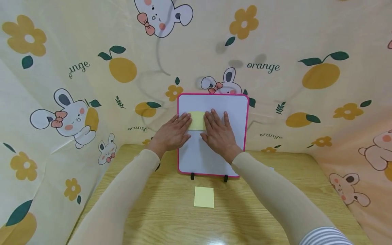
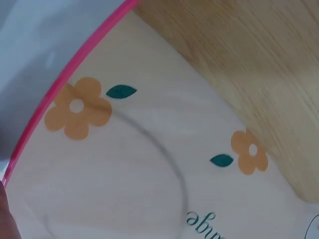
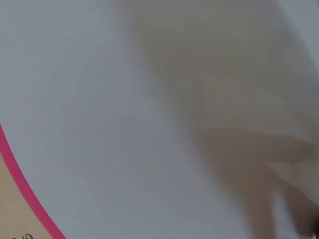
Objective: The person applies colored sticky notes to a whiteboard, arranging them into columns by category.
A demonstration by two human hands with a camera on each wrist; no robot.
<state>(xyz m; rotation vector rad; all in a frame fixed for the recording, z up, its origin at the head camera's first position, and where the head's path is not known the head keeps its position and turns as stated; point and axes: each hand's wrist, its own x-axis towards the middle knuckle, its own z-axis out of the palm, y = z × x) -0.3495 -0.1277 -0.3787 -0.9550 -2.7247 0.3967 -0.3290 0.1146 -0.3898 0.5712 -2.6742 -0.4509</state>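
A yellow sticky note (image 1: 197,121) lies against the upper left of a small whiteboard (image 1: 211,153) with a pink rim, which stands upright on black feet. My left hand (image 1: 174,132) touches the note's left edge with straight fingers. On its right edge rest the extended fingers of my right hand (image 1: 219,131). A second yellow sticky note (image 1: 203,197) lies flat on the table in front of the board. In the left wrist view only a sliver of the left hand (image 2: 7,219) shows, beside the pink rim. The right wrist view holds the white board surface (image 3: 99,114) and shadows.
The wooden table (image 1: 171,217) runs up to a cloth backdrop (image 1: 196,44) printed with rabbits, oranges and flowers, which also hangs along both sides. A small dark object (image 1: 158,166) shows partly beside the left forearm. A small pale object (image 1: 271,168) peeks out beyond the right forearm.
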